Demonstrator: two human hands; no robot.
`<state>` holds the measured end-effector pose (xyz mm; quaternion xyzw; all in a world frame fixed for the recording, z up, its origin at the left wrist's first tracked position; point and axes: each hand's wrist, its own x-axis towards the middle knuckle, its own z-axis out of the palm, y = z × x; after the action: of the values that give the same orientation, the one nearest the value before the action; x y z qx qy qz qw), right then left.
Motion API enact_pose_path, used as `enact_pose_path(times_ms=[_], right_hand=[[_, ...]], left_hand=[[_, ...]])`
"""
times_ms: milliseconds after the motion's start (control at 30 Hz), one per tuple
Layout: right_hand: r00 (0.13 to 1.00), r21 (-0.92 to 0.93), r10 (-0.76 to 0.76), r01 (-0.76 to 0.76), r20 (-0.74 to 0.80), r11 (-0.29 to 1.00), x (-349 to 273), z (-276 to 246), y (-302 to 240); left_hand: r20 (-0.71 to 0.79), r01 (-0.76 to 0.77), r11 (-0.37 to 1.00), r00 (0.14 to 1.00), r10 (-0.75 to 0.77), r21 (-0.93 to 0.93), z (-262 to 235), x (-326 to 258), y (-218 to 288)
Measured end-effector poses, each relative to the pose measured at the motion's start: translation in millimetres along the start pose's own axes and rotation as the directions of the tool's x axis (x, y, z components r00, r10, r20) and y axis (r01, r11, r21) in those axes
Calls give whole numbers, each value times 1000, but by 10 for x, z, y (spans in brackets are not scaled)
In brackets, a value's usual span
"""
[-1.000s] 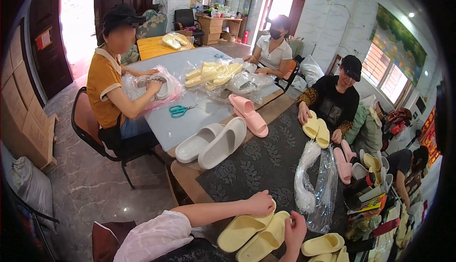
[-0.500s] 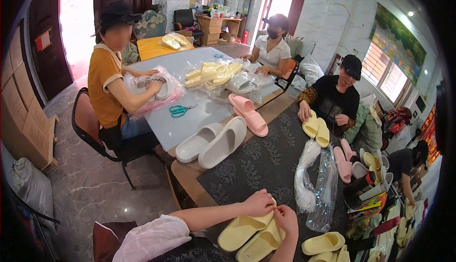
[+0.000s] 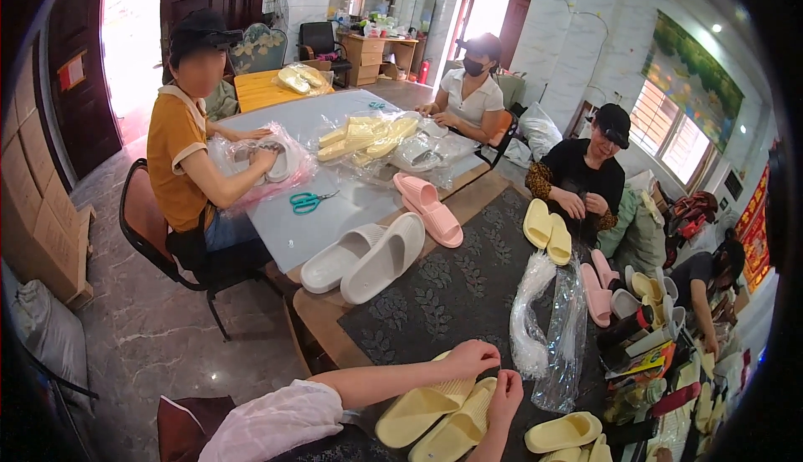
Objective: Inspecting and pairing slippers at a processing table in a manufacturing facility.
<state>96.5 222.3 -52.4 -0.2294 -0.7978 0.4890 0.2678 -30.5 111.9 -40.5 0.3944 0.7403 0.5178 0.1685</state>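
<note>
Two pale yellow slippers (image 3: 425, 405) lie side by side on the dark patterned mat just in front of me. My left hand (image 3: 473, 359) reaches across just beyond them, its thumb and fingers closed in a pinch. Close beside it, my right hand (image 3: 505, 395) is pinched too, over the right-hand slipper's edge. Whatever sits between my fingertips is too small or hidden to make out. More yellow slippers (image 3: 563, 433) rest to the right of my right hand. Beyond my hands lie a bundle of thin white strands (image 3: 531, 320) and a strip of clear plastic (image 3: 562, 336).
Grey slippers (image 3: 383, 259) and pink slippers (image 3: 428, 208) stand near the table edge. Green-handled scissors (image 3: 308, 202) lie on the grey table (image 3: 276, 232). Across from me a co-worker in black (image 3: 583, 182) sits by yellow slippers (image 3: 548, 232). Slippers and bottles crowd the right.
Both my hands have shifted up and slightly apart, off the slippers' edges. The co-worker in black has let go of the yellow slippers and brought both hands together. The view has tilted slightly.
</note>
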Motion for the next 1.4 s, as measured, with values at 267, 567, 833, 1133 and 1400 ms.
enact_pose_path(times_ms=[267, 567, 833, 1133, 1400], right_hand=[[996, 277, 23, 2, -88, 961, 41, 26, 110], [995, 278, 53, -28, -86, 960, 20, 63, 219], [995, 308, 50, -20, -89, 951, 3, 18, 175], [997, 212, -53, 62, -47, 975, 3, 24, 197], [996, 124, -82, 86, -33, 989, 13, 1, 134]], left_hand=[[13, 64, 946, 998, -63, -318, 108, 85, -125], [53, 58, 920, 998, -40, -389, 156, 35, -385], [106, 15, 929, 994, 26, -369, 177, 57, -286], [176, 72, 909, 984, 2, -410, 172, 43, -357], [218, 55, 948, 976, 16, -315, 155, 93, -371]])
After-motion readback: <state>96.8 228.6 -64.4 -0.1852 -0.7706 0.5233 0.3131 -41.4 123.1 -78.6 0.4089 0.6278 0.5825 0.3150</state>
